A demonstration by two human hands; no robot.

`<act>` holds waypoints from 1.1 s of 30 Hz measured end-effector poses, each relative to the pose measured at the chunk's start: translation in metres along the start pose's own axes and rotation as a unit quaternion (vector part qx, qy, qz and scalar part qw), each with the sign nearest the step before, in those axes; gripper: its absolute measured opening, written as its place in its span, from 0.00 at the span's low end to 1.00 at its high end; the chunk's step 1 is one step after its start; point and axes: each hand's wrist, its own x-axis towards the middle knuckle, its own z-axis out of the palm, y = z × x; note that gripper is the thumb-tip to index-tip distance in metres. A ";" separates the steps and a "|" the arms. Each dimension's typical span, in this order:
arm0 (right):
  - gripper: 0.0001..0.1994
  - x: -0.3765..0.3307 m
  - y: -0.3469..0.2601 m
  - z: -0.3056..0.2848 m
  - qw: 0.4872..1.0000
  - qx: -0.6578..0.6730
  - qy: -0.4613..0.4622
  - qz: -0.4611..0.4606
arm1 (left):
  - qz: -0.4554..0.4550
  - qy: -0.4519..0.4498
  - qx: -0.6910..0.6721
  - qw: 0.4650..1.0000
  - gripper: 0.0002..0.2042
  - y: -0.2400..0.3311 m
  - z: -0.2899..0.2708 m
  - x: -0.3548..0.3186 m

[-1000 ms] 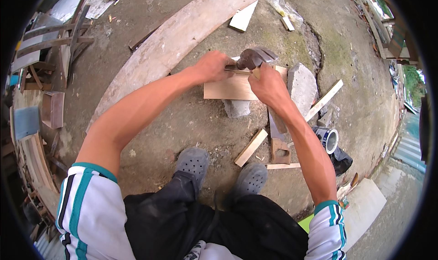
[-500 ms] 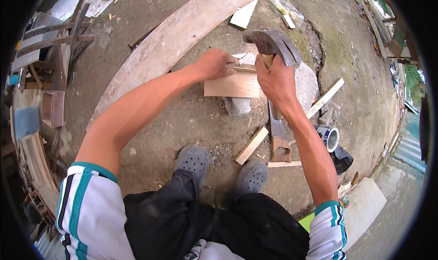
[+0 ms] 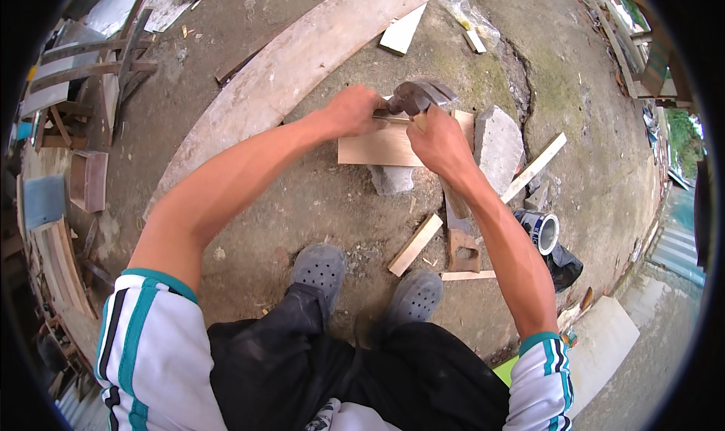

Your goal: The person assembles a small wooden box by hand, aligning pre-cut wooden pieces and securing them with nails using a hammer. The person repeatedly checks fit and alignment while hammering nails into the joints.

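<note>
My right hand (image 3: 442, 144) grips the handle of a claw hammer (image 3: 423, 95), whose metal head is down beside my left fingertips. My left hand (image 3: 353, 111) is closed in a pinch at the top edge of a light wooden board (image 3: 377, 145), where the hammer head mostly hides what seems to be a thin nail. Another piece of pale wood (image 3: 465, 123) shows at the board's right end, partly behind my right hand. Under the board sits a rough grey concrete block (image 3: 392, 179).
A second concrete block (image 3: 500, 148) stands right of the board. A handsaw (image 3: 462, 250), a short wood offcut (image 3: 415, 244), a long strip (image 3: 536, 165) and an open can (image 3: 544, 231) lie nearby. A long weathered plank (image 3: 279, 76) crosses the ground at far left.
The hammer has swung down and to the left, from above the board to beside my left fingertips. My left hand stays nearly in place at the board's edge.
</note>
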 end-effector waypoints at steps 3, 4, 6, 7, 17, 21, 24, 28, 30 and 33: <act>0.16 0.006 -0.011 -0.017 0.999 0.017 -0.012 0.037 | 0.011 0.018 -0.009 1.000 0.18 -0.003 0.001 -0.004; 0.16 0.004 -0.018 -0.022 0.999 0.033 0.004 0.038 | 0.019 0.030 -0.017 0.999 0.18 -0.004 0.002 -0.006; 0.14 -0.002 -0.033 -0.033 0.996 0.077 0.035 0.034 | 0.025 0.029 -0.023 0.999 0.17 -0.003 0.002 -0.006; 0.14 -0.004 -0.025 -0.026 0.997 0.066 0.026 0.002 | 0.027 0.029 -0.027 0.999 0.17 -0.003 0.001 -0.006; 0.19 0.004 0.018 -0.018 0.996 0.017 0.020 0.091 | 0.011 0.010 0.019 1.000 0.20 -0.001 -0.002 -0.007; 0.24 0.018 0.079 0.005 0.985 0.057 0.026 0.159 | 0.011 0.002 0.000 1.000 0.21 -0.001 -0.001 -0.002; 0.28 0.019 0.116 0.027 0.971 0.136 0.018 0.198 | 0.038 -0.014 -0.019 0.999 0.21 -0.004 -0.003 0.003; 0.23 0.003 0.114 0.036 0.914 0.341 -0.016 0.220 | -0.129 -0.097 -0.107 0.981 0.23 0.009 -0.046 -0.004; 0.21 0.005 0.098 0.038 0.909 0.360 -0.020 0.209 | -0.216 0.020 -0.173 0.961 0.25 -0.045 -0.043 -0.014; 0.20 0.002 0.099 0.038 0.892 0.401 -0.013 0.210 | -0.290 0.041 -0.296 0.909 0.28 -0.048 -0.043 -0.029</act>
